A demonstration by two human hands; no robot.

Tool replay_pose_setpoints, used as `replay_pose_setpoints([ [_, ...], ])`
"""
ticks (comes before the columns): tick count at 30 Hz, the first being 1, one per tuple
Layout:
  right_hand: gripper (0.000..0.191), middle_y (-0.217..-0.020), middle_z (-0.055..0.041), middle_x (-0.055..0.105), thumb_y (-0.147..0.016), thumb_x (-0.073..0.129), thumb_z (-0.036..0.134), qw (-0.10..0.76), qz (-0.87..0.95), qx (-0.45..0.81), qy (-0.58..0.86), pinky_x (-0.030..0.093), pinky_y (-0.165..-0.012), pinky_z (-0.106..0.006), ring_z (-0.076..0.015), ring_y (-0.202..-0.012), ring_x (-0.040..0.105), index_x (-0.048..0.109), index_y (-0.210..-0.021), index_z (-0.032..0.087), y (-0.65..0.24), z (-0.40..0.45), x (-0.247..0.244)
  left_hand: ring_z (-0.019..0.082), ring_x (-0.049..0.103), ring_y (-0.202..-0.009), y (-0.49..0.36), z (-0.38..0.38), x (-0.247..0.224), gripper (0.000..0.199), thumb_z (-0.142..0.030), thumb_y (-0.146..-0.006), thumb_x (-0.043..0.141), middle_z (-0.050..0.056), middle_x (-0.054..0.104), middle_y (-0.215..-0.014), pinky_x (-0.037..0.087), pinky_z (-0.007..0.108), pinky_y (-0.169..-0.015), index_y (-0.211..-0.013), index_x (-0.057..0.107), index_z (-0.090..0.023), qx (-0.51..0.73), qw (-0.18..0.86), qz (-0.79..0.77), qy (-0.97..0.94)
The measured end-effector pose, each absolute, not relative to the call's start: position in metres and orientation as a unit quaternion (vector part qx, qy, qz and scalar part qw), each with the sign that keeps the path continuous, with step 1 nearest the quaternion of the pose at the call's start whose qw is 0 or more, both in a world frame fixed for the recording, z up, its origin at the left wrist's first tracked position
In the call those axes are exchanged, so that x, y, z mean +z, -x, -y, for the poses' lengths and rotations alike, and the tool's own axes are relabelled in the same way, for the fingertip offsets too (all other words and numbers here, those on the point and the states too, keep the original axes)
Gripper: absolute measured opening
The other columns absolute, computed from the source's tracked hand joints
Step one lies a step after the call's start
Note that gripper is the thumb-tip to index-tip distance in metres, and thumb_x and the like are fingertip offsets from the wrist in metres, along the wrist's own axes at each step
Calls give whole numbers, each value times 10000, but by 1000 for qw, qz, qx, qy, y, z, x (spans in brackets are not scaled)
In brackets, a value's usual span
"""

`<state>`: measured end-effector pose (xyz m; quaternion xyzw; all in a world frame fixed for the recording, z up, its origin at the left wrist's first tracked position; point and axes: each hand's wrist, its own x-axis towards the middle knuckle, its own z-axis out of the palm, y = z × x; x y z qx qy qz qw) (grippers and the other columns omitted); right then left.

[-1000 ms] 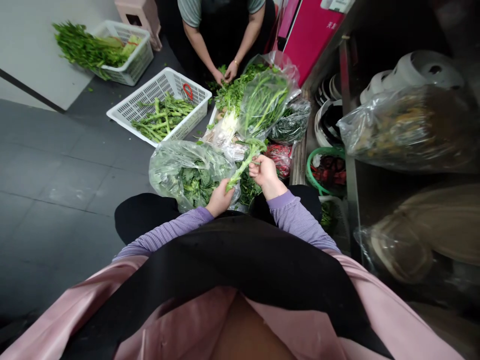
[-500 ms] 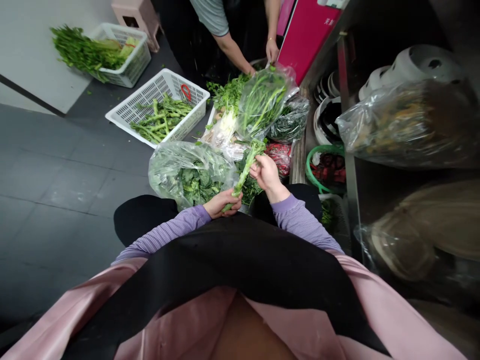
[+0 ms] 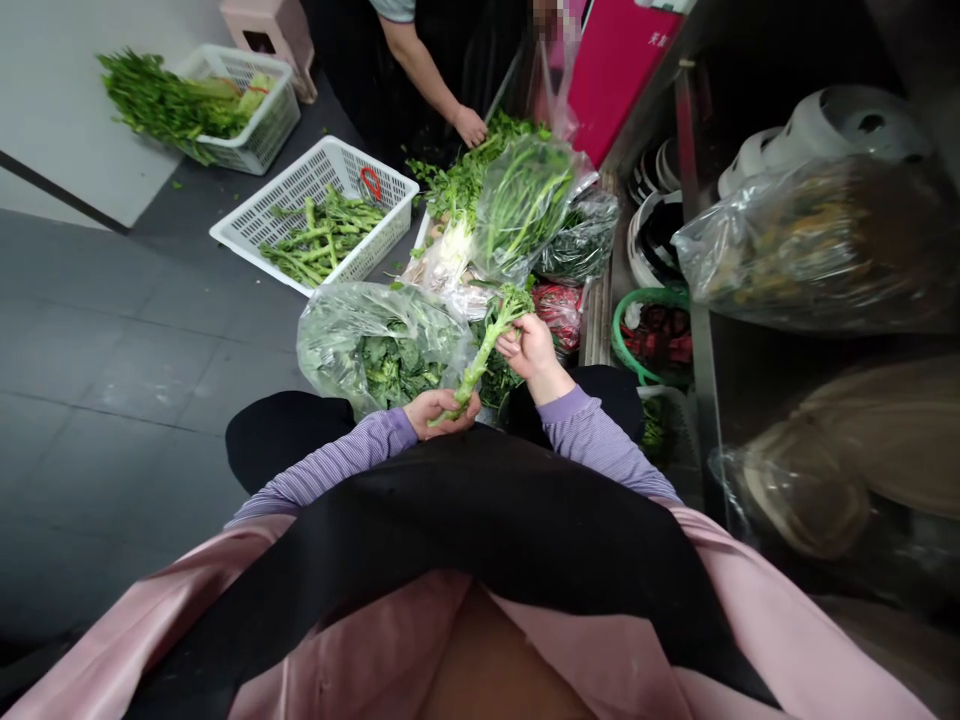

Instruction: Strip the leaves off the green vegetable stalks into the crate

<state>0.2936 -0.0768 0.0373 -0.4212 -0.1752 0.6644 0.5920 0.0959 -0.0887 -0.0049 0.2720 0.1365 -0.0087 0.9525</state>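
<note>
A pale green vegetable stalk with a leafy, budded top slants between my hands above my lap. My left hand is closed around its lower end. Higher up, my right hand pinches it just below the top; whether those fingers hold a leaf as well is too small to tell. Left of the stalk lies an open clear plastic bag of leafy greens. More dark greens show beneath my hands. Similar peeled-looking stalks lie in a white slotted basket beyond the bag.
Opposite, a co-worker's hand reaches to leafy herbs. Bagged long green vegetables and bagged red chillies lie ahead. A metal shelf post and a green basket stand at right. Another basket sits far left.
The stalk has tipped slightly, its lower end shifting left with my left hand. The co-worker's hands have parted from the bagged greens; one is by the herbs, and a clear bag is now raised.
</note>
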Motion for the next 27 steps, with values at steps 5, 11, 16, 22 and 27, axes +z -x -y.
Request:
replay_pose_setpoints([
  [5, 213, -442, 79, 323, -777, 494, 242, 567, 215, 679, 415, 250, -396, -198, -63, -346, 253, 368, -608, 214, -294, 84, 43, 84, 269, -281, -91, 91, -16, 225, -362, -628, 542, -34, 316, -364, 218, 211, -322, -760, 545, -180, -24, 943, -164, -290],
  [11, 213, -434, 112, 239, -779, 519, 329, 548, 165, 724, 386, 192, -360, -175, -51, -319, 154, 382, -661, 216, -296, 84, 40, 83, 260, -245, -90, 85, -9, 255, -376, -634, 544, -28, 323, -336, 184, 217, -285, -745, 600, -153, -59, 936, -154, -312],
  [16, 246, -409, 137, 210, -750, 544, 283, 309, 159, 866, 359, 95, -315, -147, -23, -303, 38, 333, -647, 210, -288, 90, 28, 66, 322, -284, -84, 85, 14, 167, -242, -633, 610, 9, 500, -459, 175, 200, -273, -754, 631, -129, -75, 887, -196, -411],
  [22, 214, -418, 109, 291, -678, 574, 239, 379, 196, 781, 457, 124, -330, -143, -15, -314, 187, 371, -624, 197, -273, 104, 25, 51, 331, -299, -58, 37, 26, 154, -249, -717, 607, -47, 456, -476, 243, 158, -298, -810, 525, -158, 154, 843, -341, -387],
  [27, 151, -504, 69, 437, -664, 599, 268, 520, 263, 561, 588, 207, -341, -158, -41, -360, 314, 477, -717, 198, -330, 112, 54, 66, 482, -436, -19, -98, 37, 140, -241, -889, 469, -7, 478, -545, 365, 172, -460, -835, 508, -117, 239, 667, -602, -368],
])
